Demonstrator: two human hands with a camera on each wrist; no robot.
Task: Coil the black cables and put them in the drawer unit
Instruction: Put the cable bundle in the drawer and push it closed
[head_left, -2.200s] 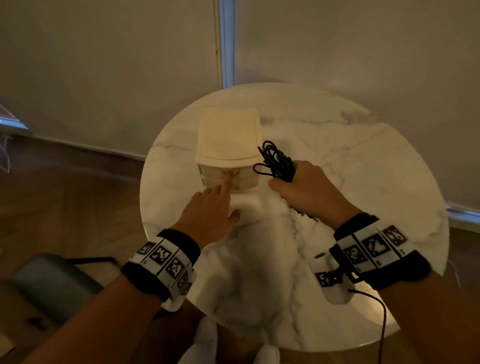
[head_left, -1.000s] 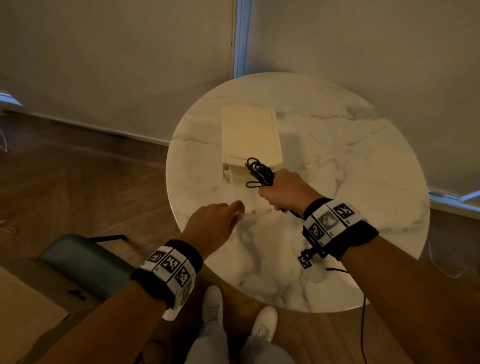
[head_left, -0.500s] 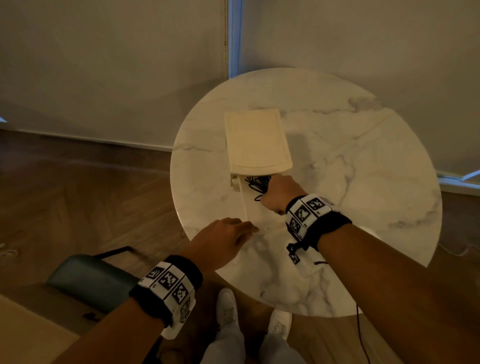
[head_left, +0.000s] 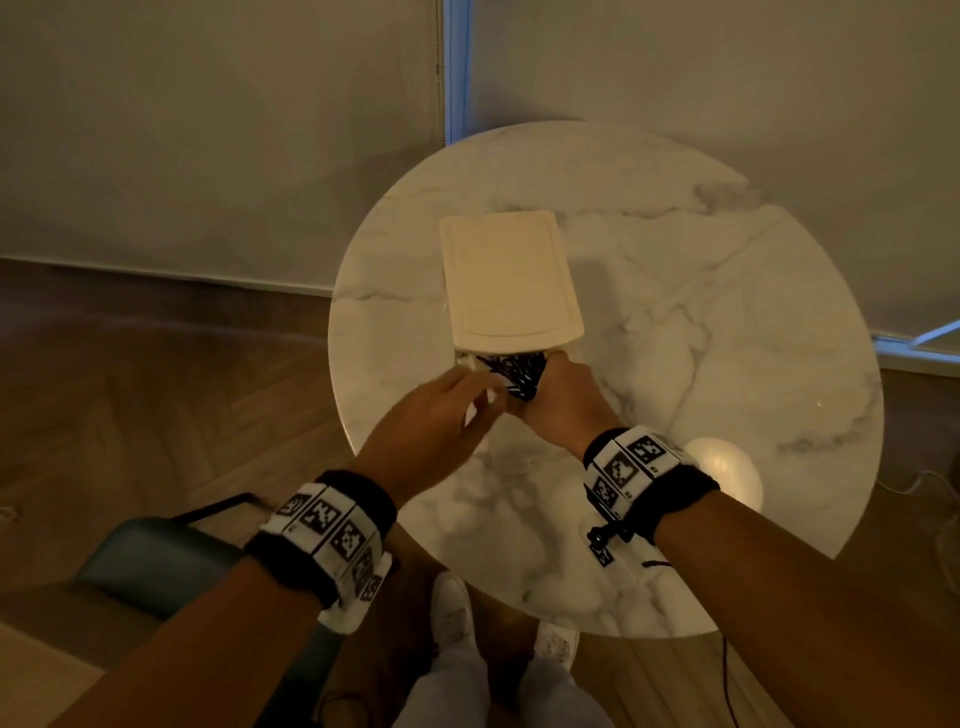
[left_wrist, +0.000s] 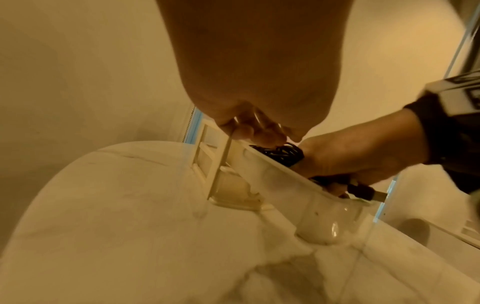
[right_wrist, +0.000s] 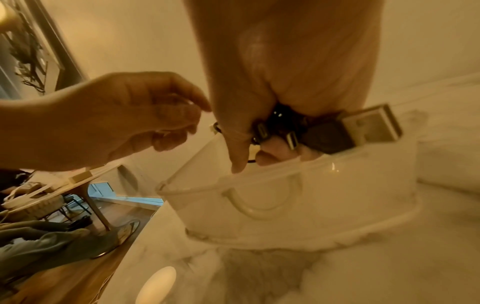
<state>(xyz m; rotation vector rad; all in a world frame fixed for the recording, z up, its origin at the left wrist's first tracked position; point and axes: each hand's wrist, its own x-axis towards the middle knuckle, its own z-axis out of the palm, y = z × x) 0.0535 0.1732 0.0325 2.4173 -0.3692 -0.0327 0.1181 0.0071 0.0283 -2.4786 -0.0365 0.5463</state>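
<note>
right hand (head_left: 563, 402): fingers curled round the coiled black cables (head_left: 514, 371), lowering them into the pulled-out drawer (right_wrist: 285, 197) so the coil stays wound.
left hand (head_left: 441, 410): loosely curled at the drawer's left edge, apparently steadying it; actual grip cannot be told.
drawer unit (head_left: 506, 280): on the marble table (head_left: 727, 312), front toward the person for reach.

Drawer unit (head_left: 509, 280) sits mid table (head_left: 727, 322), its drawer (right_wrist: 298, 185) pulled out toward me; my right hand (head_left: 563, 400) holds cables (head_left: 514, 371) over it, my left hand (head_left: 441, 405) just left.
</note>
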